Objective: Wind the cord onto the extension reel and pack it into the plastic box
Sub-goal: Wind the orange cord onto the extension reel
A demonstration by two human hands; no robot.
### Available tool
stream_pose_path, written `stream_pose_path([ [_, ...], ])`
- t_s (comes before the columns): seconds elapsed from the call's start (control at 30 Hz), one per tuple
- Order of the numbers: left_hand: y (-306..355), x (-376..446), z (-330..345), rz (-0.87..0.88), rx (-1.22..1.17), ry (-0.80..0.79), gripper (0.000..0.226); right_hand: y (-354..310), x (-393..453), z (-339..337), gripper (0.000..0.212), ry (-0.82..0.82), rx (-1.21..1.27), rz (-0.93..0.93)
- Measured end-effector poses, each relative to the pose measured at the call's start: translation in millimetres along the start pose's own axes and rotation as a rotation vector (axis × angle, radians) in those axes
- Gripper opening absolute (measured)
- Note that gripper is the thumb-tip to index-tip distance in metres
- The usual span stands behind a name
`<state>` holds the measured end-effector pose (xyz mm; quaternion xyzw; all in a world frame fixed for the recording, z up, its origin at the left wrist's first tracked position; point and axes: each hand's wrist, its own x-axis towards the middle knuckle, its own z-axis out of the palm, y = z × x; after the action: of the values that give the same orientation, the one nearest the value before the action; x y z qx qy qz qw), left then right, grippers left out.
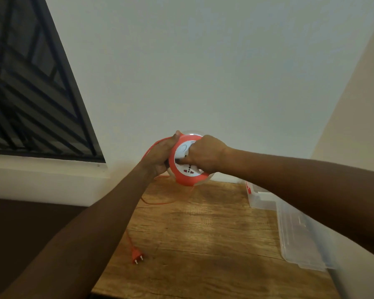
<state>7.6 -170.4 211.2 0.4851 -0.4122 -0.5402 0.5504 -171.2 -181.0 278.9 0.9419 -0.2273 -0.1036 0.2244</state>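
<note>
While the extension reel (187,167) is held up in the air above the far end of the wooden table (203,234), close to the pale wall (203,72), I can see its orange rim and white socket face turned toward the camera. My left hand (160,156) grips the reel from its left side, fingers curled round the edge with the thumb up near the top of the rim. My right hand (205,154) lies over the white face, fingers curled and pinching something at the centre; I cannot tell exactly what part they hold, since the hand covers it.

From the reel the orange cord (158,202) drops down behind my left forearm, loops loosely across the far part of the table, and runs along the left edge to the plug (137,255), which lies flat on the wood near that edge with its two pins pointing toward me.

On the right side of the table sits the clear plastic box (261,198), partly hidden by my right forearm, with a red mark on its far corner. Just beside it, nearer to me, lies a clear lid (300,240) flat along the table's right edge.

To the left, a dark window (30,83) with a metal grille is set in the wall above a white sill.
</note>
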Motion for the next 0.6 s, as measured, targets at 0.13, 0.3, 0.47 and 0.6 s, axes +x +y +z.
stream_pose_path([
  [0.13,5.7,2.1,6.4,0.088,-0.133,0.102,0.058,-5.4,0.4,17.5,0.077,0.336,0.259,0.302],
  [0.3,3.1,7.5,15.2,0.154,-0.103,0.207,0.039,-31.8,23.3,31.0,0.07,0.411,1.039,0.784],
  [0.47,-7.3,6.1,13.5,0.128,-0.074,0.227,0.04,-47.9,25.1,33.6,0.071,0.41,1.533,0.866],
  [0.6,-8.7,7.0,10.0,0.079,-0.113,0.242,0.043,-53.7,12.3,31.3,0.097,0.327,1.308,0.656],
])
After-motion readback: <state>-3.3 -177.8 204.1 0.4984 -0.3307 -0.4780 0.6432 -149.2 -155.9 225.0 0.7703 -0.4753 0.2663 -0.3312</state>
